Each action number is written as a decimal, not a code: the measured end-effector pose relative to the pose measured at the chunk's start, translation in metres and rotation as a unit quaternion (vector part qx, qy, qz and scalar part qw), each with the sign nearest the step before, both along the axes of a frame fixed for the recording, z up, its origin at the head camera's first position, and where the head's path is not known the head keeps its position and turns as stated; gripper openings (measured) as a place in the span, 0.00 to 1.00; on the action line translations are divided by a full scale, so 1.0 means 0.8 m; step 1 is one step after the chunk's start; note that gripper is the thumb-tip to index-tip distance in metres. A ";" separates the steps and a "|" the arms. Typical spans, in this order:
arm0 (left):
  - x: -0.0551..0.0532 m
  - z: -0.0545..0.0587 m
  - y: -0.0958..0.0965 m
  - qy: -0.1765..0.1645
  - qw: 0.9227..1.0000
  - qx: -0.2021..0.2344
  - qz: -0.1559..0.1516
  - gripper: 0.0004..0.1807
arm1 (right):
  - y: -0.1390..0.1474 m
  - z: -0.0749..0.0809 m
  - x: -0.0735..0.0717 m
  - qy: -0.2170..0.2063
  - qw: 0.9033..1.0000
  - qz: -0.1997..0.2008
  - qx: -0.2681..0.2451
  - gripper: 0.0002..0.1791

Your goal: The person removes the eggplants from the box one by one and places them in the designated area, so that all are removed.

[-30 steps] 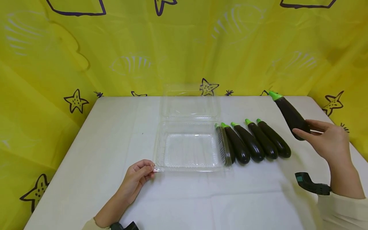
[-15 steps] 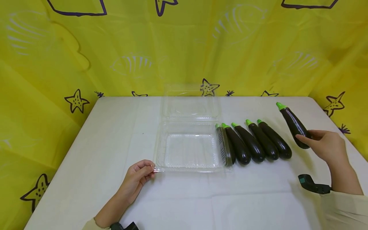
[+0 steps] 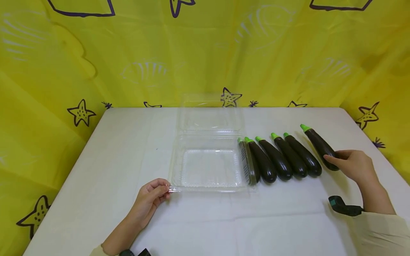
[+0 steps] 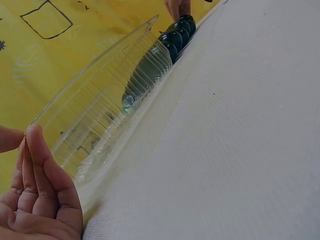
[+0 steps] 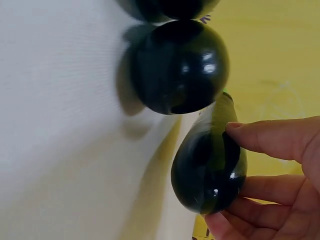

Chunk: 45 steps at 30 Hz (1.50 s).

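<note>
A clear plastic clamshell container (image 3: 209, 189) lies with its lid (image 3: 211, 117) folded back. My left hand (image 3: 147, 201) pinches the near left corner of its rim between thumb and fingers, as the left wrist view also shows. Off to the right, my right hand (image 3: 353, 165) grips a dark eggplant (image 3: 317, 142) with a green stem by its thick end. The held eggplant slants with its stem pointing away; whether it touches the table cannot be told. Several eggplants (image 3: 301, 154) lie side by side between container and right hand; the leftmost is partly seen through the container's wall.
A white cloth covers the table (image 3: 128, 142). Behind and at both sides hangs a yellow curtain (image 3: 205, 53) with sea drawings. The row of eggplants stands close against the container's right wall. Dark wrist-worn devices (image 3: 346, 206) sit at both wrists.
My right hand has lowered the eggplant toward the table and brought it nearer to the row's right end. My left hand keeps its pinch on the container's corner.
</note>
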State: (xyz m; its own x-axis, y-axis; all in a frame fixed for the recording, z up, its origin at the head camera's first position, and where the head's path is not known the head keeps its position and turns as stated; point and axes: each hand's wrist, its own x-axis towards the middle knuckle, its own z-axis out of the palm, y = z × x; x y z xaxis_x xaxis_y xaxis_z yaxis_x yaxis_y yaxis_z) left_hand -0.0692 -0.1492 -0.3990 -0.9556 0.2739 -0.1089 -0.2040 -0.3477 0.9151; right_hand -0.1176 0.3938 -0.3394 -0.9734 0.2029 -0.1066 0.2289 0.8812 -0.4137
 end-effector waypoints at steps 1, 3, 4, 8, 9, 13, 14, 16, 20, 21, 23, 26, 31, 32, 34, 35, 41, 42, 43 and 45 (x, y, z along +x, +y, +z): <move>0.000 0.000 0.000 0.000 1.000 0.000 0.000 0.07 | -0.001 -0.001 0.000 -0.003 1.000 0.002 0.001 0.38; 0.000 0.001 -0.001 0.001 1.000 -0.003 -0.003 0.07 | -0.001 -0.002 0.000 -0.009 1.000 0.004 0.001 0.38; 0.000 0.001 -0.001 0.001 1.000 -0.004 -0.004 0.06 | -0.002 -0.002 0.000 -0.011 1.000 0.005 0.001 0.37; 0.000 0.001 -0.001 0.000 1.000 -0.006 -0.003 0.06 | -0.002 -0.006 0.000 -0.013 1.000 0.012 -0.001 0.36; 0.000 0.001 -0.001 0.000 1.000 -0.005 -0.002 0.06 | -0.003 -0.007 0.000 -0.012 1.000 0.014 0.000 0.36; 0.001 0.001 -0.001 0.002 1.000 -0.004 -0.001 0.07 | -0.003 -0.009 0.000 -0.014 1.000 0.020 0.003 0.36; 0.001 0.001 -0.001 0.002 1.000 -0.003 -0.001 0.07 | -0.003 -0.009 0.000 -0.015 1.000 0.020 0.003 0.37; 0.001 0.001 -0.001 0.002 1.000 -0.003 0.000 0.07 | -0.004 -0.009 0.000 -0.018 1.000 0.022 0.004 0.37; 0.001 0.001 -0.001 0.000 1.000 -0.001 0.001 0.07 | -0.004 -0.010 -0.001 -0.018 1.000 0.024 0.003 0.37; 0.001 0.001 -0.001 0.000 1.000 -0.001 0.002 0.07 | -0.005 -0.010 -0.001 -0.019 1.000 0.025 0.002 0.37; 0.001 0.001 -0.001 0.000 1.000 -0.001 0.002 0.07 | -0.005 -0.009 -0.001 -0.022 0.999 0.024 -0.001 0.37; 0.001 0.001 -0.001 0.001 1.000 -0.001 0.002 0.07 | -0.006 -0.009 -0.001 -0.025 0.999 0.024 -0.002 0.38; 0.001 0.001 -0.001 0.002 1.000 -0.003 0.000 0.06 | -0.008 -0.010 -0.001 -0.023 0.999 0.026 -0.003 0.38; 0.001 0.001 -0.001 0.002 1.000 -0.004 0.000 0.06 | -0.008 -0.010 -0.001 -0.022 0.999 0.026 -0.003 0.38; 0.001 0.001 -0.001 0.002 1.000 -0.005 0.000 0.06 | -0.009 -0.011 0.000 -0.018 0.999 0.026 -0.004 0.37; 0.001 0.001 -0.001 0.002 1.000 -0.004 0.000 0.06 | -0.009 -0.011 0.000 -0.017 0.999 0.027 -0.005 0.38; 0.001 0.000 -0.001 0.003 1.000 -0.004 -0.002 0.06 | -0.012 -0.009 0.002 -0.009 1.000 0.030 0.000 0.38; 0.001 0.000 -0.001 0.002 1.000 -0.004 -0.002 0.06 | -0.012 -0.008 0.002 -0.009 1.000 0.028 0.000 0.38; 0.001 0.001 -0.001 0.003 1.000 -0.003 -0.002 0.06 | -0.013 -0.008 0.002 -0.011 1.000 0.025 -0.001 0.39; 0.001 0.001 -0.001 0.002 1.000 -0.003 -0.002 0.06 | -0.014 -0.006 0.003 -0.015 1.000 0.019 -0.002 0.41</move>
